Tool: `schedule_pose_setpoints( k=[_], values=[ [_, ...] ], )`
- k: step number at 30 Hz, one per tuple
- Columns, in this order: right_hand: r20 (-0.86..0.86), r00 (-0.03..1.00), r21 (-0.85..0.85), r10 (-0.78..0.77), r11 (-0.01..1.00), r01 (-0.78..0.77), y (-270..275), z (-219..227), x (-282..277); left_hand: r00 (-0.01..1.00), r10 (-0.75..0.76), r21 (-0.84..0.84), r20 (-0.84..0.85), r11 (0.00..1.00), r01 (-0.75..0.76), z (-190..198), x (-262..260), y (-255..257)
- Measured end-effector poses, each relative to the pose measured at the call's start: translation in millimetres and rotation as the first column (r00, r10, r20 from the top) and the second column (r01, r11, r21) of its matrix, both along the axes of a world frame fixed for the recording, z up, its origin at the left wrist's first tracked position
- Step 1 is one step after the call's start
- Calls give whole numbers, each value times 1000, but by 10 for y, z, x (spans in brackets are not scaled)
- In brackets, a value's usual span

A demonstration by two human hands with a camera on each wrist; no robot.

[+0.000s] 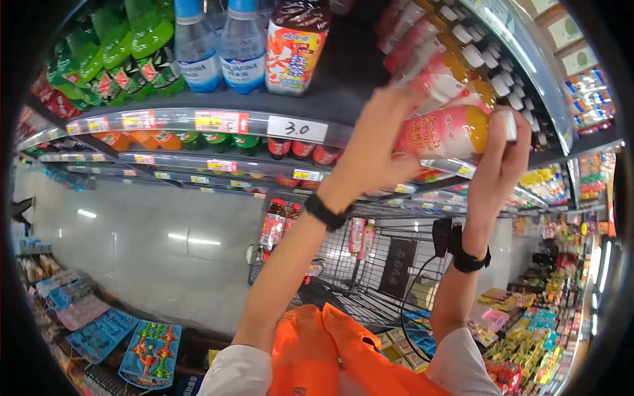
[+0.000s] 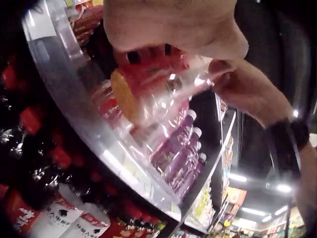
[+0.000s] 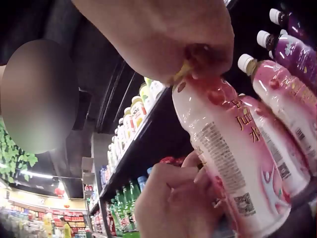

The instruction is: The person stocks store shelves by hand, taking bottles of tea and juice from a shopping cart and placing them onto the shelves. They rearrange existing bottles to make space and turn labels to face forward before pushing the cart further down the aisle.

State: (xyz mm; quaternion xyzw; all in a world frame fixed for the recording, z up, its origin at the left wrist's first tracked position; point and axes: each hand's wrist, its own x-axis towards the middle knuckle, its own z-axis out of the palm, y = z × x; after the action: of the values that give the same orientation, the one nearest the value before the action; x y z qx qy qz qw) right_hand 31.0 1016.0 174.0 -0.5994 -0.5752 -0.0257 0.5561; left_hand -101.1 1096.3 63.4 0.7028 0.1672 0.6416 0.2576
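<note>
A pink-and-white peach drink bottle with a white cap lies tilted across the front of the shelf. My right hand grips it by the neck and cap. At its base end is my left hand, blurred, with the thumb low beside the bottle. From the right wrist view, the left hand has bent fingers against the side of the bottle, where a barcode faces out. The left wrist view shows the left hand from close up, hiding part of what lies under it.
Rows of similar pink bottles stand behind. On the same shelf are water bottles, a red tea bottle and green soda bottles. The shelf's edge carries price labels. Below stands a wire shopping cart with bottles in it.
</note>
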Motion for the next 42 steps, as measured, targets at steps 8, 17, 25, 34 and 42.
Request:
schedule_pose_setpoints(
  k=[8, 17, 25, 34, 42],
  values=[
    [249, 919, -13, 306, 950, -312, 46, -232, -76, 965, 262, 17, 0, 965, -262, -68, -65, -56],
    [438, 792, -256, 426, 903, -344, 163, -695, 45, 921, 379, -301, -90, 871, -388, -70, 132, 295],
    [616, 711, -389, 340, 916, -101, 97, -1275, 57, 666, 451, -222, -594, 704, -675, 97, 115, 648],
    [564, 747, -406, 352, 906, -120, 120, -1280, -42, 598, 510, -225, -618, 614, -756, -33, 406, 2145],
    [500, 782, -435, 372, 889, -145, 181, -1294, -22, 544, 514, -212, -663, 568, -795, 11, 727, 2740]
  ],
)
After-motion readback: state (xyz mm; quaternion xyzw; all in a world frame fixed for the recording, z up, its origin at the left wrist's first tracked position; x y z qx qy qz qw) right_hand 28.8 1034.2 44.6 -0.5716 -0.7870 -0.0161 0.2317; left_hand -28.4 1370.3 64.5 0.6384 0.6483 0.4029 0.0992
